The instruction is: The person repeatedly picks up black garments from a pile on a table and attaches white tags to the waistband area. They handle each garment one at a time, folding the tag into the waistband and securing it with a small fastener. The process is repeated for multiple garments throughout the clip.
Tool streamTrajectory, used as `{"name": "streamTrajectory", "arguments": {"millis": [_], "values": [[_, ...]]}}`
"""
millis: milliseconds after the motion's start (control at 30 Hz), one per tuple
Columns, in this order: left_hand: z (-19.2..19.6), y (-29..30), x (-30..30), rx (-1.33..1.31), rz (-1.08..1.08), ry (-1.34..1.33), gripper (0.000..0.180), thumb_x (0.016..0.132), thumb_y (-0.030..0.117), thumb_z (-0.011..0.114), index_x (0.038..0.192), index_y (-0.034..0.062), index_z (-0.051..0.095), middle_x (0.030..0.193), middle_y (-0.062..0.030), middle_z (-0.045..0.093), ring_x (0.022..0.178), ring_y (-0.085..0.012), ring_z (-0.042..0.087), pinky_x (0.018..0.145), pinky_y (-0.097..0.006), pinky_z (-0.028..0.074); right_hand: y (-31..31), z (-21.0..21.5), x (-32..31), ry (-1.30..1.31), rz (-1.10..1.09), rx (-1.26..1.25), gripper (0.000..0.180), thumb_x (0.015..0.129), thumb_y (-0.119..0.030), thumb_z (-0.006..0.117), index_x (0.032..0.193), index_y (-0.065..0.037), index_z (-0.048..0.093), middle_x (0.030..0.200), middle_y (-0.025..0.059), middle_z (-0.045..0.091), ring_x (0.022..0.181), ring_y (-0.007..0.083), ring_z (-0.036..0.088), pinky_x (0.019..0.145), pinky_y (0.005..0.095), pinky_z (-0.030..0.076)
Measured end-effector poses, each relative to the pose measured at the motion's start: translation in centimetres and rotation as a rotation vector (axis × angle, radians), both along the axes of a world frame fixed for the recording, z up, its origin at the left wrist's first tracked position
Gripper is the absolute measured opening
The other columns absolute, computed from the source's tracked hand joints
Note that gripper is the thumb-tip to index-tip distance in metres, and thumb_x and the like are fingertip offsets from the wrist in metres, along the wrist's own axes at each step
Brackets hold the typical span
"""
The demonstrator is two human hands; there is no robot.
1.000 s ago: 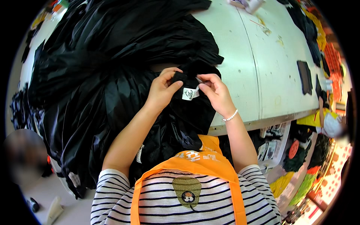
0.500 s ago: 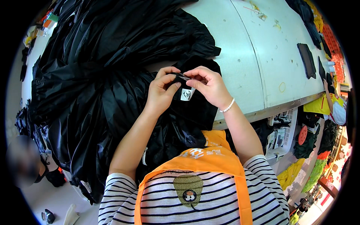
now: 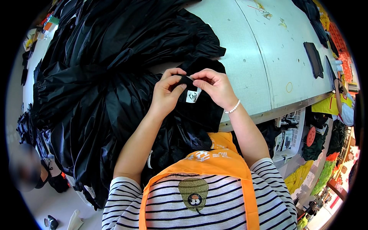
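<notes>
Black garment piece (image 3: 187,81), one, held up between both hands just above centre of view: at 2 o'clock from the left hand (image 3: 167,92), between 9 and 10 o'clock from the right hand (image 3: 214,88). Left hand: narrow, thumb and fingers pinching the near end of the piece. Right hand: narrow, thumb and forefinger closed at the opposite end of its edge; small pale sliver at the fingertips, kind cannot be told. White label (image 3: 192,96) with dark print, one, at 6 o'clock below the pinched edge, between the hands and apart from the left thumb. Bead bracelet (image 3: 232,107), white, on the right wrist. Pile of black cloth (image 3: 96,76), glossy and creased, spreading from the hands towards 9 and 11 o'clock, over the desk (image 3: 245,69), whose pale top shows at 1 to 2 o'clock. Dark folded piece (image 3: 313,60), flat on the desk, between 2 and 3 o'clock, well apart from the hands. Yellow garment (image 3: 322,105), at 3 o'clock, by the desk edge. Red disc (image 3: 311,136), pierced, near 4 o'clock. Orange apron (image 3: 203,159) over striped shirt (image 3: 161,203), worn, at 6 o'clock.
</notes>
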State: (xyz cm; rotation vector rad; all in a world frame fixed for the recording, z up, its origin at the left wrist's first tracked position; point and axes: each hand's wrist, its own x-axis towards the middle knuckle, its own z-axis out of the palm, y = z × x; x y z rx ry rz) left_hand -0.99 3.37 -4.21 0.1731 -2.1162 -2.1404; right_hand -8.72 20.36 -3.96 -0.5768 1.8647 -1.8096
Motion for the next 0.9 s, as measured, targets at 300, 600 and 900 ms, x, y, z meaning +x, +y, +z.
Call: {"name": "streamTrajectory", "arguments": {"millis": [300,600,900], "values": [[-0.2,0.0,-0.2,0.110,0.042,-0.064,0.015,0.082,-0.004,0.060,0.096,-0.0039,0.064,0.114,-0.0053,0.051,0.102,-0.0145,0.053,0.090,-0.026,0.040,0.3,-0.1,0.8,0.137,-0.053,-0.052,0.022,0.078,0.001,0.070,0.099,0.001,0.064,0.095,0.0048,0.061,0.081,0.0101,0.062,0.073,0.0224,0.051],[-0.7,0.1,-0.2,0.014,0.022,0.009,0.013,0.081,-0.006,0.060,0.093,-0.0067,0.062,0.113,-0.0061,0.051,0.098,-0.0137,0.056,0.082,-0.024,0.044,-0.3,0.9,0.4,0.276,-0.050,0.067,0.018,0.078,0.000,0.070,0.095,0.002,0.065,0.089,0.0050,0.061,0.078,0.0110,0.062,0.071,0.0224,0.050],[-0.1,0.3,0.0,-0.187,0.004,0.060,0.015,0.079,-0.008,0.058,0.093,-0.0047,0.061,0.111,-0.0067,0.052,0.096,-0.0154,0.057,0.080,-0.024,0.045,-0.5,1.5,0.0,0.097,0.024,0.021,0.016,0.080,0.001,0.067,0.096,0.002,0.066,0.090,0.0032,0.061,0.081,0.0091,0.061,0.074,0.0214,0.050]]}}
